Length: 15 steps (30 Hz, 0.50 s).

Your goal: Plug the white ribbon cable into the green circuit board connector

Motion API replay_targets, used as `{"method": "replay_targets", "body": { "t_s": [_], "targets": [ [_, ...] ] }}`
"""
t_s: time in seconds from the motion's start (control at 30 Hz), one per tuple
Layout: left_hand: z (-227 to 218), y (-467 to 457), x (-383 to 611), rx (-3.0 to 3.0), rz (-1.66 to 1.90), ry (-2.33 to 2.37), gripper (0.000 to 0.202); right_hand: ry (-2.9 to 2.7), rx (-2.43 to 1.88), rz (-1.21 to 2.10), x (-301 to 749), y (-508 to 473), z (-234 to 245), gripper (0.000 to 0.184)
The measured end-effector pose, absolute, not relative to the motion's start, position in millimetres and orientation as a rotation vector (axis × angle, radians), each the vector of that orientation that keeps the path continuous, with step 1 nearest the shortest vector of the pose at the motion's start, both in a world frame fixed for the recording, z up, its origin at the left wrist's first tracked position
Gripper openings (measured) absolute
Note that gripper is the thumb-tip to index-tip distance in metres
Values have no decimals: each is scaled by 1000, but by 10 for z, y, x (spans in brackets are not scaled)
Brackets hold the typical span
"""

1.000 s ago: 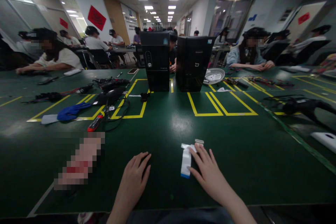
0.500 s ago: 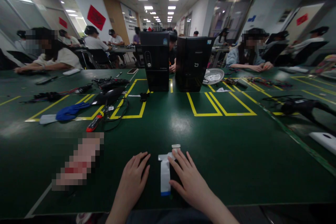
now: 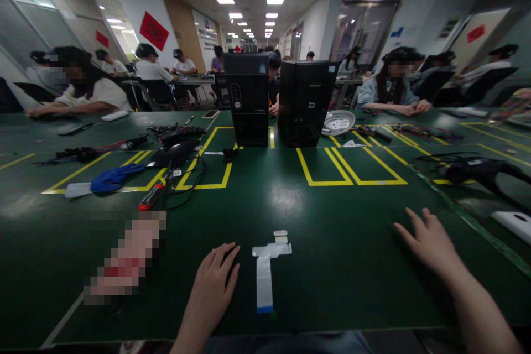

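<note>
left hand (image 3: pixel 213 282) lies flat and empty on the green worktop (image 3: pixel 340 265), just beside a white ribbon cable (image 3: pixel 265 271); right hand (image 3: pixel 429 240) hovers open, holding nothing, well apart.

Right hand (image 3: pixel 431 240) off ribbon cable (image 3: pixel 264 276), moved far right.

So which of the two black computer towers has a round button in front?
The left tower, with the button in an oval panel; the right tower shows only a small logo.

Smooth white plastic ribbon cable (image 3: pixel 264 276), blue-tipped, on a dark green, semi-glossy table mat (image 3: pixel 340 243); glossy black plastic computer cases (image 3: pixel 249 97).
</note>
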<state>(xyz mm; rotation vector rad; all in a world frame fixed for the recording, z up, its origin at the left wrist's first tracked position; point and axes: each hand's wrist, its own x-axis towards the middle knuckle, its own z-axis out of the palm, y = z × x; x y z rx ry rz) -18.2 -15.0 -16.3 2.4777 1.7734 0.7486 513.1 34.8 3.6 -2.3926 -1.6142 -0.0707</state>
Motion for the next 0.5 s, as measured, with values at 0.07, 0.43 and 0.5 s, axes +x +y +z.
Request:
{"method": "replay_targets", "body": {
  "t_s": [0.07,0.43,0.5],
  "targets": [
    [-170,-151,-186,2480,751,1776,36,-1235,-2638,-9,5555,352,136,82],
    [-146,-109,-183,2465,688,1792,36,-791,-2788,-53,5979,393,51,88],
    [-146,-94,-183,2471,680,1784,36,-816,-2789,-17,5931,412,11,89]
  ]
}}
